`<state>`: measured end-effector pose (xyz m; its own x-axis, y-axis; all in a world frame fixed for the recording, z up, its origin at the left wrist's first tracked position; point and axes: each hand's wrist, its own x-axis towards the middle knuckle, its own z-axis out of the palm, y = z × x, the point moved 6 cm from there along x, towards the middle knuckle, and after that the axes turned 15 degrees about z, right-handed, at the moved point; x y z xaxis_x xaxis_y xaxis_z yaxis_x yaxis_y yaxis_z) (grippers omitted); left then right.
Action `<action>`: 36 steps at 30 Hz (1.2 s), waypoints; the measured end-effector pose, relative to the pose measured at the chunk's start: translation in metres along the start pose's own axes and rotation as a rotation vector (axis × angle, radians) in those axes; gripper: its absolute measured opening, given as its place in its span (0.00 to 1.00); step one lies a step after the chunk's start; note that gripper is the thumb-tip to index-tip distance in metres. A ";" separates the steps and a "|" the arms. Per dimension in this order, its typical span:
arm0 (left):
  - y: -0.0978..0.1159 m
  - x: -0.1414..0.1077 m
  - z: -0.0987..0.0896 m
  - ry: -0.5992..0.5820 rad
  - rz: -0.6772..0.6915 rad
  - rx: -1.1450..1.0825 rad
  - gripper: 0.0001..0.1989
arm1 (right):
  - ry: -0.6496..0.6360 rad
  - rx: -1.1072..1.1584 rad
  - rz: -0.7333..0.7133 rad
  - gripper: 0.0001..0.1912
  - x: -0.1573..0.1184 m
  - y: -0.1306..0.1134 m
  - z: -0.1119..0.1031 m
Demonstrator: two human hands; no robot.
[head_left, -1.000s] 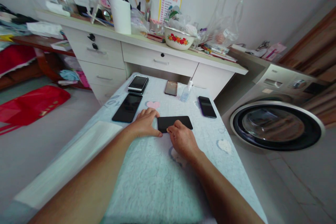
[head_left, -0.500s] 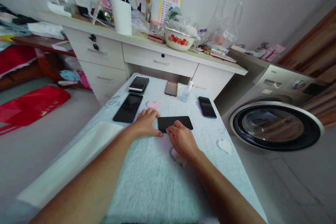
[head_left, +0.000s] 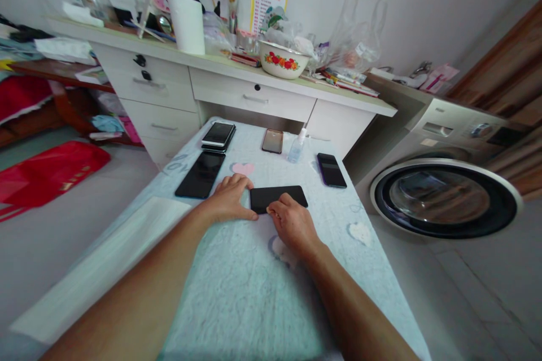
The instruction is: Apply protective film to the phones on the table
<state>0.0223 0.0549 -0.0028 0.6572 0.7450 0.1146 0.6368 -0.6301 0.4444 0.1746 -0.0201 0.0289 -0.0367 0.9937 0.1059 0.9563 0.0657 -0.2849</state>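
A black smartphone (head_left: 277, 196) lies flat and sideways on the light blue tablecloth, screen up. At its left end rests my left hand (head_left: 232, 198), thumb and fingers spread apart, touching or nearly touching the phone's corners. My right hand (head_left: 293, 219) is closed over the phone's near edge, fingertips pinched together; whatever is in them is hidden. To the left lies a larger dark phone (head_left: 201, 174), with a stack of phones (head_left: 218, 134) behind it. Farther back are a phone case (head_left: 272, 141) and a clear spray bottle (head_left: 297, 146). Another phone (head_left: 331, 170) lies at the right.
A white cloth or paper strip (head_left: 105, 259) runs along the table's left side. Beyond the table stands a white drawer cabinet (head_left: 237, 90) bearing a flowered enamel bowl (head_left: 283, 62) and a white paper roll (head_left: 186, 25). A washing machine (head_left: 440, 130) stands at the right.
The whole view has shifted slightly, so things sit a little farther left. Both hands keep nearly the same places at the phone.
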 end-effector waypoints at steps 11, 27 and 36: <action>-0.004 0.001 0.002 -0.013 0.003 0.004 0.35 | -0.044 -0.045 0.119 0.11 0.004 0.024 -0.009; 0.001 0.000 -0.001 -0.034 -0.013 0.006 0.35 | -0.025 -0.022 0.215 0.08 0.008 0.055 -0.020; 0.002 0.000 -0.002 -0.030 -0.004 0.001 0.34 | -0.004 -0.029 0.262 0.07 0.012 0.068 -0.023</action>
<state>0.0229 0.0543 -0.0004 0.6663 0.7407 0.0860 0.6400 -0.6272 0.4439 0.2463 -0.0062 0.0330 0.2124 0.9768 0.0282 0.9411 -0.1967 -0.2750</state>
